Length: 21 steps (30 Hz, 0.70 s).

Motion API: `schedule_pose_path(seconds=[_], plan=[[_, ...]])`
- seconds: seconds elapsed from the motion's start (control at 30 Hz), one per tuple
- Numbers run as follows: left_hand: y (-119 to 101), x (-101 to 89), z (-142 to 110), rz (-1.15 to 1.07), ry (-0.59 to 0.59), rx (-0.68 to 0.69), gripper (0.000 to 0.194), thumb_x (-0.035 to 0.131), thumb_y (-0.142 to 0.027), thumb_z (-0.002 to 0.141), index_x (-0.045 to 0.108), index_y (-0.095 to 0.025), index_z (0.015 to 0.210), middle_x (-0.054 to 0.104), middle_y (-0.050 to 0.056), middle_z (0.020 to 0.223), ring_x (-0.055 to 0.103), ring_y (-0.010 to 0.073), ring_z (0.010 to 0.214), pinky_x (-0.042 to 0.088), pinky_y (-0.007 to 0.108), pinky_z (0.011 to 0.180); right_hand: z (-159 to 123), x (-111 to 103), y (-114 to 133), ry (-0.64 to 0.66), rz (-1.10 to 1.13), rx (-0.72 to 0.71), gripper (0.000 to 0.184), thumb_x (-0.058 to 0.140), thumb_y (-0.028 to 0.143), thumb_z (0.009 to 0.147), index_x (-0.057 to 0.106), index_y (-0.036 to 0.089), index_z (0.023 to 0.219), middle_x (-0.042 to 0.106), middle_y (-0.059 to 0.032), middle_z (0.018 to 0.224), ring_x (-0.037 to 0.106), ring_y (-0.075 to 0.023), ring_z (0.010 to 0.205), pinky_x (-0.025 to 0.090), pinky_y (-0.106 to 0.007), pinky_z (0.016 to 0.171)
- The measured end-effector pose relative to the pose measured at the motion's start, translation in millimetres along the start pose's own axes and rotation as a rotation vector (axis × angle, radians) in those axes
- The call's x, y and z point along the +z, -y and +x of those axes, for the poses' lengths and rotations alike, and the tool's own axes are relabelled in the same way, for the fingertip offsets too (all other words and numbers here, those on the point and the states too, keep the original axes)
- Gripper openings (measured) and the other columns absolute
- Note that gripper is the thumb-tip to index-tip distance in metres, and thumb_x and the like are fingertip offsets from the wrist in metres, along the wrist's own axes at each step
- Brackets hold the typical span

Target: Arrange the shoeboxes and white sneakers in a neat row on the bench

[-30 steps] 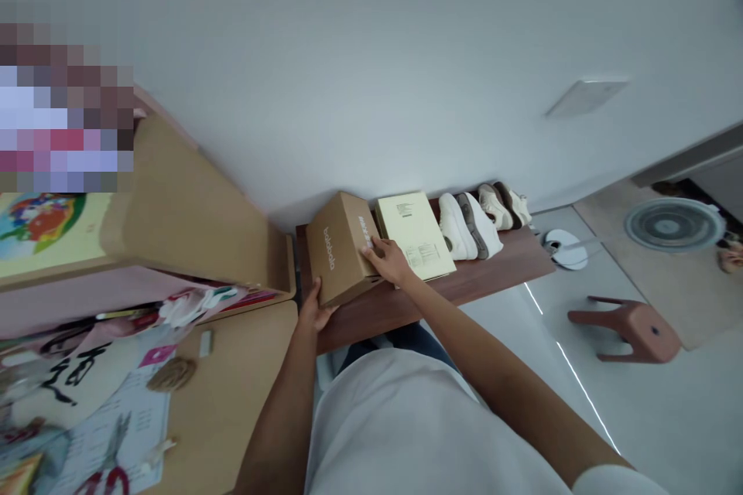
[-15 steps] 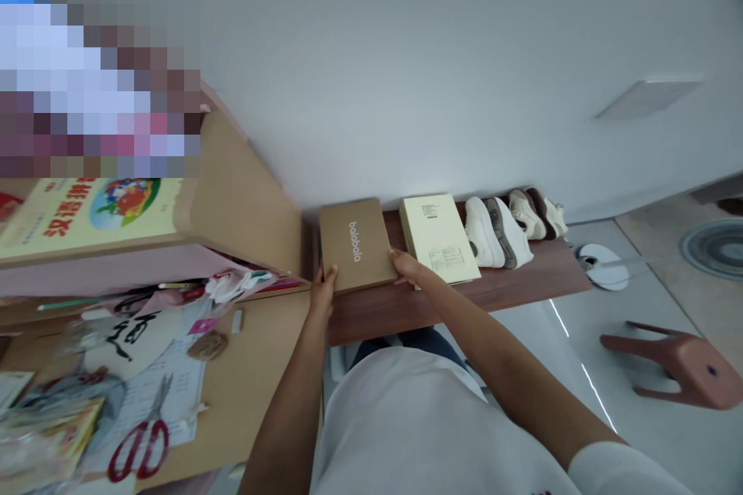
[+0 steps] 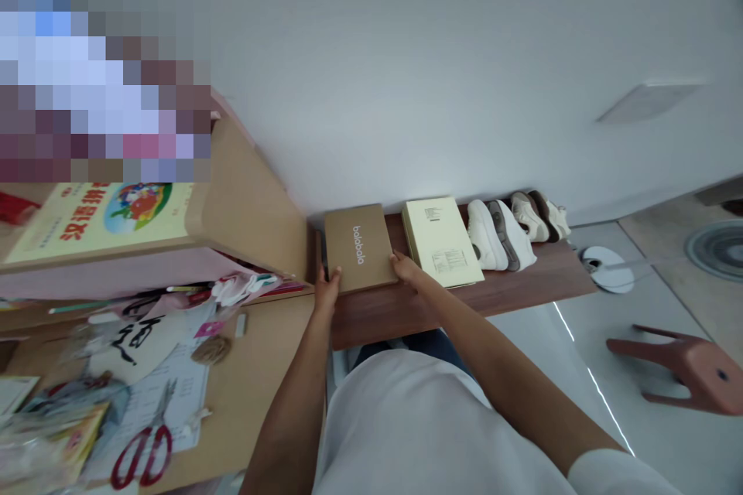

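Note:
A brown shoebox [image 3: 363, 247] with white lettering lies on a dark wooden bench [image 3: 418, 308] against the wall. My left hand [image 3: 328, 286] grips its near left corner, with the thumb on the lid. At the right edge, my right hand [image 3: 402, 267] holds the box with its fingers against the side. A cream-coloured box [image 3: 442, 241] rests just right of it, and beyond that stand a pair of white shoes [image 3: 486, 236] and a beige-and-brown pair [image 3: 529, 216].
On the left, a cluttered desk [image 3: 255, 371] carries red-handled scissors [image 3: 142, 456], papers and plastic bags. Its brown side panel [image 3: 255, 201] rises beside the bench. A reddish plastic stool [image 3: 690, 371] and a white round object [image 3: 609, 269] are on the floor at right.
The view has shifted slightly, so everything appears a little lower and further right. Both hands stay on the brown shoebox, which keeps its place on the bench.

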<state>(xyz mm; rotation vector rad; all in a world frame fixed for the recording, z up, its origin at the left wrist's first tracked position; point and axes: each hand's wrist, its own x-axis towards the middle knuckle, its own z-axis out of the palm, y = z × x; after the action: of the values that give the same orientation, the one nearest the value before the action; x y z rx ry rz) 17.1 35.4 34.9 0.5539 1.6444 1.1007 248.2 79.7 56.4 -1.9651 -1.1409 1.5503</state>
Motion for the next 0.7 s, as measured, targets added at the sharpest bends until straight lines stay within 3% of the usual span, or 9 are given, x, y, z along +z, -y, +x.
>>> schedule_pose_path(seconds=[0.13, 0.23, 0.37, 0.53, 0.7], plan=[[-26, 4.7, -5, 0.176, -0.162, 0.203, 0.080, 0.078, -0.036, 0.082, 0.043, -0.021, 0.152, 0.035, 0.014, 0.164, 0.028, 0.0251, 0.154, 0.017, 0.036, 0.126, -12, -29, 0, -0.110, -0.045, -0.183, 0.063, 0.055, 0.050, 0.095, 0.053, 0.015, 0.146, 0.052, -0.0160, 0.153, 0.044, -0.0301, 0.146, 0.031, -0.046, 0.122], [-47, 31.4, -15, 0.126, -0.083, 0.331, 0.078, 0.079, -0.036, 0.081, 0.045, -0.026, 0.150, 0.039, 0.010, 0.163, 0.029, 0.0246, 0.153, 0.020, 0.036, 0.126, -20, -67, 3, -0.187, -0.025, -0.248, 0.057, 0.051, 0.048, 0.097, 0.053, 0.019, 0.146, 0.057, -0.0132, 0.149, 0.049, -0.0281, 0.142, 0.034, -0.046, 0.120], [-61, 91.0, -36, 0.110, 0.097, 0.384, 0.073, 0.079, -0.037, 0.082, 0.048, -0.031, 0.147, 0.042, 0.007, 0.161, 0.030, 0.0246, 0.153, 0.023, 0.038, 0.125, -23, -121, 10, -0.281, -0.014, -0.277, 0.052, 0.050, 0.043, 0.099, 0.054, 0.019, 0.145, 0.060, -0.0133, 0.145, 0.054, -0.0266, 0.138, 0.040, -0.043, 0.116], [-48, 163.3, -54, 0.117, 0.257, 0.298, 0.076, 0.081, -0.040, 0.079, 0.049, -0.026, 0.147, 0.040, 0.012, 0.161, 0.030, 0.0290, 0.153, 0.021, 0.042, 0.125, -18, -173, 6, -0.324, -0.038, -0.254, 0.051, 0.050, 0.037, 0.099, 0.053, 0.015, 0.145, 0.059, -0.0159, 0.145, 0.059, -0.0272, 0.132, 0.043, -0.042, 0.112], [-19, 209.5, -56, 0.059, 0.266, 0.141, 0.082, 0.085, -0.040, 0.075, 0.048, -0.024, 0.147, 0.038, 0.017, 0.162, 0.033, 0.0328, 0.151, 0.027, 0.046, 0.122, -2, -204, -13, -0.303, -0.082, -0.237, 0.053, 0.055, 0.035, 0.095, 0.053, 0.015, 0.144, 0.057, -0.0162, 0.148, 0.054, -0.0294, 0.137, 0.041, -0.043, 0.114]])
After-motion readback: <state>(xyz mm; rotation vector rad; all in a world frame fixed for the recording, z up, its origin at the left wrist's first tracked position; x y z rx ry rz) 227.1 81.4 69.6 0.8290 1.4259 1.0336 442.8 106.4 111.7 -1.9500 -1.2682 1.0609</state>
